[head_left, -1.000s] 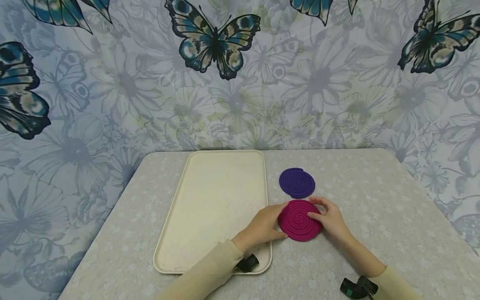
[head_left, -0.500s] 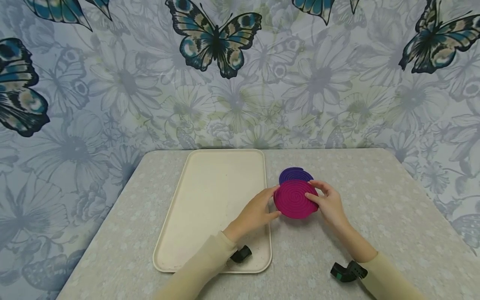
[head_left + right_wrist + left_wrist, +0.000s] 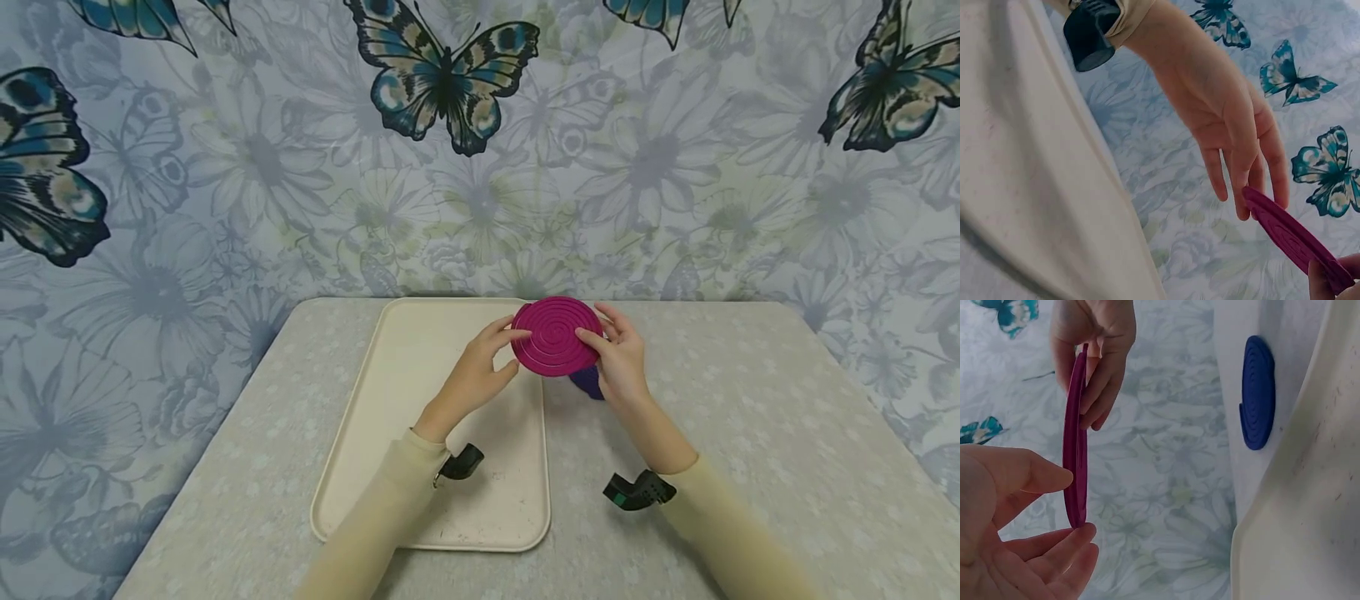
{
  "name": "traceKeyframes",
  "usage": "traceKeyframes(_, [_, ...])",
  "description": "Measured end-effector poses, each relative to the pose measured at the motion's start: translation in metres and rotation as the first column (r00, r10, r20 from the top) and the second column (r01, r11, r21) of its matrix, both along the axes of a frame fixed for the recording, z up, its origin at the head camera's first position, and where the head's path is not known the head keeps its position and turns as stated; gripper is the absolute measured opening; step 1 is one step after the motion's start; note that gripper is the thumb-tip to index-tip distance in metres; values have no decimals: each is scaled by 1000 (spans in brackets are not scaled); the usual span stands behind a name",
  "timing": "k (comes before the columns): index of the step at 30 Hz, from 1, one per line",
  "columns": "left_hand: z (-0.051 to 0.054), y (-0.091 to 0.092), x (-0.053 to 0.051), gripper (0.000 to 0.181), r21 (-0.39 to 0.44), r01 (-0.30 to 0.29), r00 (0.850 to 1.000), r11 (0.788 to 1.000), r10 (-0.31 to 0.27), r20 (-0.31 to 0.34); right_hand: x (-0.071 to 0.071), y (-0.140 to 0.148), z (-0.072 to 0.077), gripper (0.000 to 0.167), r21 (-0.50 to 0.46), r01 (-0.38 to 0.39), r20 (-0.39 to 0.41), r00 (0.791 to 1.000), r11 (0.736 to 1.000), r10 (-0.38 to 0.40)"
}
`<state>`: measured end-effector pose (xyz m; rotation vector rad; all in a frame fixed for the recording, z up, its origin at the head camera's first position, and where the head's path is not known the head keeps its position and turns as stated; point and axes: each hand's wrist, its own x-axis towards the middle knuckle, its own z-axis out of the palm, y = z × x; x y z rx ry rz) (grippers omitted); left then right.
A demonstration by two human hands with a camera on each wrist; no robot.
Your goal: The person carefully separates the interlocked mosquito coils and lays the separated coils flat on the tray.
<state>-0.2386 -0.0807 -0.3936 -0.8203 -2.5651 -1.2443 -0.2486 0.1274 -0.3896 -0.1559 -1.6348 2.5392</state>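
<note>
A thin pink spiral disc [image 3: 557,337], shaped like a coaster, is raised above the table, its ringed face towards me in the head view. My right hand [image 3: 624,367] pinches its right edge, thumb on the near face and fingers behind. At the left edge, my left hand [image 3: 471,382] touches the disc with fairly straight fingers; its thumb is apart below. The left wrist view shows the pink disc [image 3: 1075,444] edge-on between both hands. A similar purple spiral disc [image 3: 587,383] lies on the table, mostly hidden behind the pink one and the right hand.
A cream rectangular tray [image 3: 427,508] lies on the left half of the table [image 3: 750,417], under the left forearm. Behind the table stands a wall [image 3: 300,167] with butterfly and flower patterns. Each wrist carries a small black camera [image 3: 461,462].
Both hands have lifted the pink disc off the table and carried it up, away and slightly left, so that it now covers most of the purple disc, which stays on the table.
</note>
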Motion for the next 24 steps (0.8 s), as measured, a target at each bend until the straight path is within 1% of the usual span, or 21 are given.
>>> traceKeyframes(2, [2, -3, 1, 42, -12, -4, 1000, 1000, 4, 4, 0, -4, 2, 43, -32, -7, 4, 1000, 999, 7])
traceKeyframes(4, [3, -4, 1, 45, -59, 4, 1000, 998, -5, -8, 0, -7, 4, 43, -52, -7, 8, 1000, 999, 7])
traceKeyframes(6, [3, -4, 2, 49, -115, 13, 999, 993, -17, -31, 1, -9, 5, 42, -72, -22, 21, 999, 997, 24])
traceKeyframes(9, [2, -3, 4, 55, -192, 4, 997, 981, -17, -69, 3, -12, 5, 37, -88, -60, 35, 997, 994, 64])
traceKeyframes(11, [-1, 0, 5, 56, -203, -6, 997, 979, -10, -76, 6, -13, 6, 31, -87, -85, 29, 996, 993, 88])
traceKeyframes(14, [-5, 3, 6, 58, -167, -5, 999, 986, -4, -54, 10, -13, 6, 23, -54, -124, -39, 992, 991, 122])
traceKeyframes(17, [-7, 6, 8, 60, -101, 4, 1000, 995, -5, -10, 14, -14, 6, 24, -17, -173, -115, 979, 985, 170])
traceKeyframes(20, [-8, 8, 9, 62, -30, 21, 999, 999, -19, 38, 17, -14, 7, 29, 19, -233, -183, 955, 972, 232])
traceKeyframes(24, [-6, 12, 9, 62, 64, 22, 996, 998, -28, 85, 17, -13, 6, 45, 89, -290, -256, 918, 953, 304])
